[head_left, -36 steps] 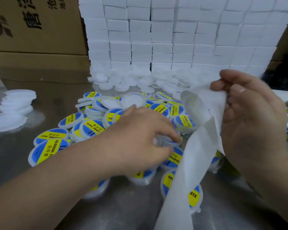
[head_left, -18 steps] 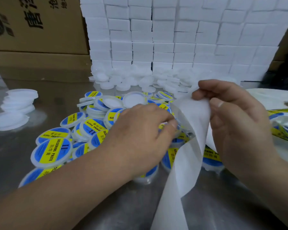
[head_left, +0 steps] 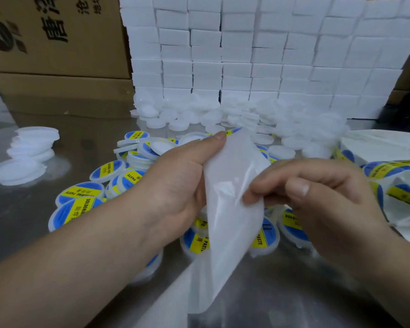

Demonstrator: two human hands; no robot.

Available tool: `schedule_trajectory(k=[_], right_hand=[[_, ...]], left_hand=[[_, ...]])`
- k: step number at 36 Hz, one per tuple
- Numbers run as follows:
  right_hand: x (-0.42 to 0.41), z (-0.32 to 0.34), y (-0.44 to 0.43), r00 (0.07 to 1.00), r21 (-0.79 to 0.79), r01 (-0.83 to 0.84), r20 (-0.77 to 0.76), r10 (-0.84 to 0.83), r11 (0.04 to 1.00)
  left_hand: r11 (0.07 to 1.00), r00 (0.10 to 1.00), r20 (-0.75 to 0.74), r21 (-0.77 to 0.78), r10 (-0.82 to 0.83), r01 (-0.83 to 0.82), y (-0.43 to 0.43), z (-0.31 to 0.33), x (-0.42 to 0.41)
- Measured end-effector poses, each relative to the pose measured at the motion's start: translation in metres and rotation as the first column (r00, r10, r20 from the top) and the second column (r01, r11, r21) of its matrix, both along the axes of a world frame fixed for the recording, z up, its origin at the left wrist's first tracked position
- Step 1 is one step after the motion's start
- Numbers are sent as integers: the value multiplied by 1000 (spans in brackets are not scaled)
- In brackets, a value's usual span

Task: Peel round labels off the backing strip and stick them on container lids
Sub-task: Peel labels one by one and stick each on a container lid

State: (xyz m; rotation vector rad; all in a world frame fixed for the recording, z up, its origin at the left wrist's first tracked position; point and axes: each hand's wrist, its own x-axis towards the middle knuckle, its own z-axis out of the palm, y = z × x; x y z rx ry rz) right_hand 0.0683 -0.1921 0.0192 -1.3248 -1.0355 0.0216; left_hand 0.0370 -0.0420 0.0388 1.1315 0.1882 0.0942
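Done: a large heap of labelled lids (head_left: 81,192) lies on the bench (head_left: 294,292) under and to the left of your hands, blue-and-yellow faces up.
Left to do: a heap of bare lids (head_left: 199,114) waits at the back against the wall of white boxes (head_left: 246,55). A small side stack (head_left: 33,143) of the same white lids sits well apart on the far left.
Label supply: unused labels (head_left: 388,168) still on their backing lie at the right edge, so you have stock left.
Strip: the backing strip (head_left: 227,233) stands upright between your hands, blank side toward you, with its tail trailing down to the bench.
Left hand (head_left: 182,176): closed around the strip's upper part, thumb along its edge.
Right hand (head_left: 317,197): fingers curled, pinching the strip's right edge.
Label in hand: a blue-and-yellow sliver shows by your left thumb tip; label or lid behind, I cannot tell.
Step, as I judge it: you are between lids, working the next label loose.
Progress, as I judge it: well under way, with plenty left.
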Motion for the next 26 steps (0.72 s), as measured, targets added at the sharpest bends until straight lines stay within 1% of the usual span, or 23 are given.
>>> schedule_trajectory(k=[2,3,5,6,8,10,12,13,15,17,18,20,21,22,24,25,26], right_hand=[[1,2,0,998,60,55,8,-55,997],[3,3,0,995,103,99,-6,-99,990],[10,4,-1,974,181,222,-91,-209,958],[13,5,0,957,186,278,-138,-255,942],[17,4,2,942,126,298,-195,-271,946],[18,1,4,963,35,228,-157,-220,973],[17,-1,4,968,-27,230,-94,-232,973],[16,-1,3,968,-26,237,-81,-238,971],[13,2,1,984,19,171,-52,-170,985],[9,4,2,995,39,97,-34,-96,994],[7,4,3,995,36,99,-28,-98,994],[5,4,5,989,39,144,-27,-143,989],[5,4,6,986,57,164,-35,-162,985],[4,4,6,983,88,182,-38,-179,979],[6,6,6,971,146,240,-54,-235,960],[7,6,5,963,158,269,-70,-261,950],[8,6,4,955,158,295,-82,-285,942]], left_hand=[[1000,999,40,-4,13,-13,1,0,0],[999,996,87,16,28,-29,2,0,0],[987,978,207,152,22,-55,4,-1,-3],[971,965,263,235,-17,-46,4,-2,-5],[932,933,336,363,-126,-4,0,-2,-10],[865,906,382,500,-183,-36,-4,-3,-13],[795,907,382,599,-177,-97,-5,-5,-12],[771,914,367,627,-171,-107,-4,-6,-11],[720,931,325,685,-168,-109,-3,-6,-10],[709,943,288,699,-167,-88,-3,-8,-10],[710,948,271,700,-166,-76,-3,-8,-10],[686,951,256,724,-174,-69,-5,-8,-12],[658,948,257,749,-189,-72,-6,-7,-12],[611,947,252,787,-199,-81,-7,-7,-12],[487,964,208,868,-168,-102,-8,-6,-12],[450,972,188,887,-139,-107,-8,-5,-13],[449,976,187,885,-109,-119,-8,-2,-13]])
